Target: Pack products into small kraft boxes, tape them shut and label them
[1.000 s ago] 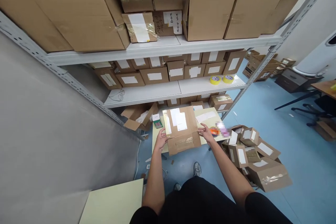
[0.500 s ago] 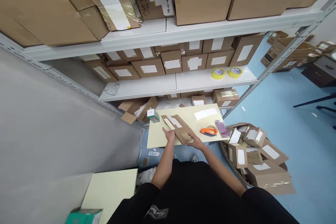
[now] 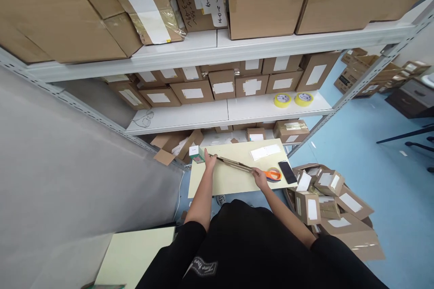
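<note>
A flattened cardboard box [image 3: 234,163] is held up over the cream table [image 3: 224,184], turned so that mostly its thin edge faces me. My left hand [image 3: 210,161] grips its left end, close beside a small green and white box [image 3: 196,154]. Its right end is pinched in my right hand [image 3: 260,178], near an orange tape dispenser [image 3: 273,174]. Farther right lies a black phone [image 3: 287,172]. White label sheets [image 3: 265,151] rest behind the cardboard.
Shelving [image 3: 190,119] with many cartons stands ahead, with two yellow tape rolls [image 3: 282,100] on its middle shelf. An open carton [image 3: 169,146] sits left of the table. A large bin of packed boxes [image 3: 342,203] stands on the floor at right. A grey wall [image 3: 68,167] borders the left.
The flattened box has been lifted and tipped from face-up to edge-on. My left hand moved left and away from me; my right hand shifted right to the other end.
</note>
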`<state>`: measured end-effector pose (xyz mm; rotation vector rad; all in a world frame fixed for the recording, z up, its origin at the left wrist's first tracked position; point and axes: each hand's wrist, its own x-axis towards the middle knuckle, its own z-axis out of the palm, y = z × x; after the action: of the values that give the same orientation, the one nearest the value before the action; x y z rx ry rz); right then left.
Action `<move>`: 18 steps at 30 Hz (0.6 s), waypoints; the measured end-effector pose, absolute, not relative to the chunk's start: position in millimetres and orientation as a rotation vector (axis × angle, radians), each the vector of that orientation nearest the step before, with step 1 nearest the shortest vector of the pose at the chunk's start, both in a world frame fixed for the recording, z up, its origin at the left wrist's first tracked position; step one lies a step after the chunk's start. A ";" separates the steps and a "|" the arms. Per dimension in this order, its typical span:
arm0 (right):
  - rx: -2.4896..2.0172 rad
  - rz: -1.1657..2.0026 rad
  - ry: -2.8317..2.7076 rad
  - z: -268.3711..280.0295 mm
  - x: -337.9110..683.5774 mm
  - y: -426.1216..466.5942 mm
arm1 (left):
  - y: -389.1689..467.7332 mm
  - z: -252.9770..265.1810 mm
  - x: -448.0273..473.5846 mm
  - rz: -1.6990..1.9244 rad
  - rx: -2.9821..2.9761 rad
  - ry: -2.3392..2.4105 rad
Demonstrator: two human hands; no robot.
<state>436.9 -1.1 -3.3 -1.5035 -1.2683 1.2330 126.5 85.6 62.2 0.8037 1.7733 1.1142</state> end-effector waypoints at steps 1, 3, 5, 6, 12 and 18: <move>-1.504 1.231 -1.268 -4.8 438.6 0.6 | 90.8 61.8 119.7 1.097 0.805 1.814; -1.505 1.224 -1.244 -8.3 438.6 4.1 | 96.2 59.4 111.2 1.041 0.836 1.791; -1.503 1.229 -1.207 -11.7 434.8 8.8 | 95.4 55.0 108.1 1.025 0.860 1.721; -1.505 1.238 -1.189 -13.1 431.8 12.0 | 93.2 52.3 107.9 1.039 0.864 1.696; -1.498 1.316 -1.152 -13.9 404.9 43.1 | 72.4 37.8 114.4 1.153 0.858 1.566; -1.409 1.427 -1.141 -15.0 387.6 60.9 | 55.0 36.0 113.5 1.173 0.828 1.507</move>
<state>387.6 60.9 -15.0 -1.4089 -1.1413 1.4270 113.5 55.0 36.0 0.8278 1.5066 1.1731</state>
